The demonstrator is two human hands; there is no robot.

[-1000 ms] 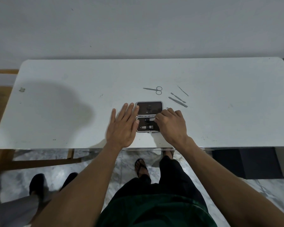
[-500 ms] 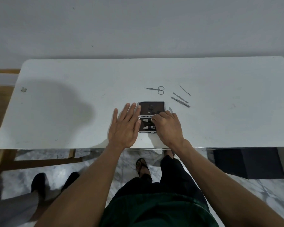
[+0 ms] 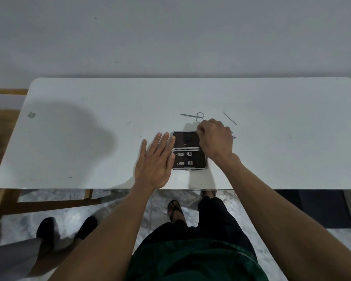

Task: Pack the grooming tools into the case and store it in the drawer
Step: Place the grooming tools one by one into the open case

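An open dark grooming case (image 3: 199, 163) with a silver rim lies near the front edge of the white table (image 3: 89, 142). Two nail clippers (image 3: 184, 158) sit strapped in its near half. My left hand (image 3: 155, 161) rests flat on the table, its fingertips touching the case's left side. My right hand (image 3: 215, 138) hovers over the lid's right corner with its fingers curled, and I see nothing in them. Small scissors (image 3: 197, 116) lie just beyond it. A thin metal pick (image 3: 229, 118) lies to the right. Under my right hand only the tip of another tool (image 3: 233, 136) shows.
The table's front edge runs just behind the case. Another person's dark shoes (image 3: 47, 228) stand on the marble floor at the lower left. A wooden frame (image 3: 49, 203) stands under the table's left end. A dark unit (image 3: 322, 209) sits under the right end.
My right hand has left the case's near half and moved up and to the right toward the scissors, uncovering both clippers. My left hand has stayed in place.
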